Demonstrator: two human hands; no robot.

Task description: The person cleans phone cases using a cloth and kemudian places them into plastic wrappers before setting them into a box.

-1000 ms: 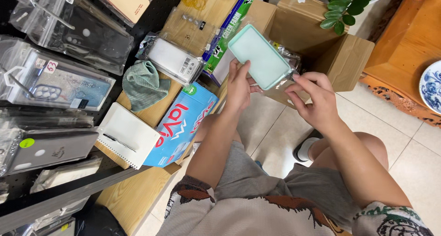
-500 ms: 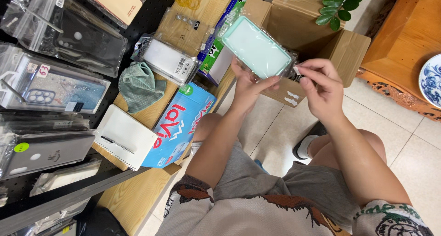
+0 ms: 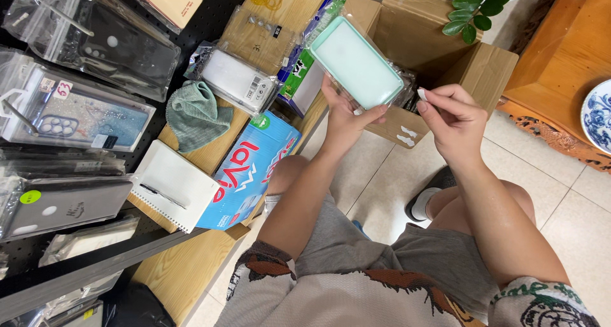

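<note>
Head view: my left hand (image 3: 347, 120) grips the mint-green phone case (image 3: 356, 63) in its clear sleeve from below, thumb at its near edge; my right hand (image 3: 449, 120) pinches the sleeve's flap just beside the case's right end; behind it an open cardboard box (image 3: 471, 69); left, a blue carton (image 3: 245, 174), a spiral notebook (image 3: 175, 184), a green cloth (image 3: 194, 113).

matt mint phone case (image 3: 356, 63), glossy clear plastic sleeve (image 3: 402, 92), cardboard box (image 3: 445, 53)
</note>
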